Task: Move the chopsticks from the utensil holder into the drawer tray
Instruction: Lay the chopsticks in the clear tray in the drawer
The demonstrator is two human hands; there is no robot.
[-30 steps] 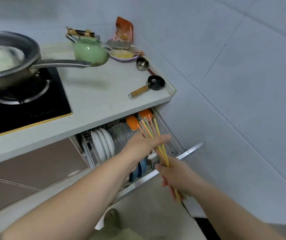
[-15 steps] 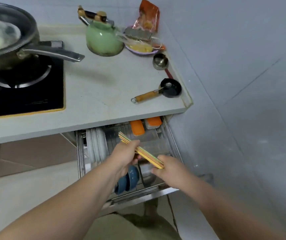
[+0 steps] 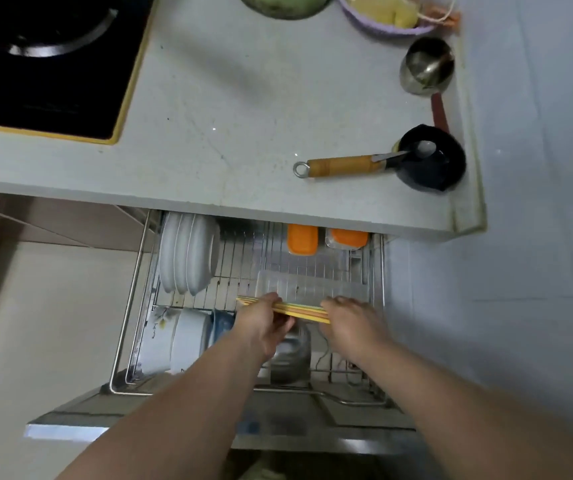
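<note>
A bundle of coloured chopsticks lies nearly level between my two hands, over the open wire drawer. My left hand grips the bundle near its left end, and my right hand holds the right end. Just behind the chopsticks sits a clear plastic tray inside the drawer; the bundle hovers at its near edge. No utensil holder is in view.
White plates stand at the drawer's left, bowls in front of them, a metal pot under my hands, orange-lidded boxes at the back. On the counter lie a black ladle, a steel cup and the hob.
The chopsticks went from upright to level and came down toward the clear tray. My head tilted down over the drawer, so the pan and kettle left the view.
</note>
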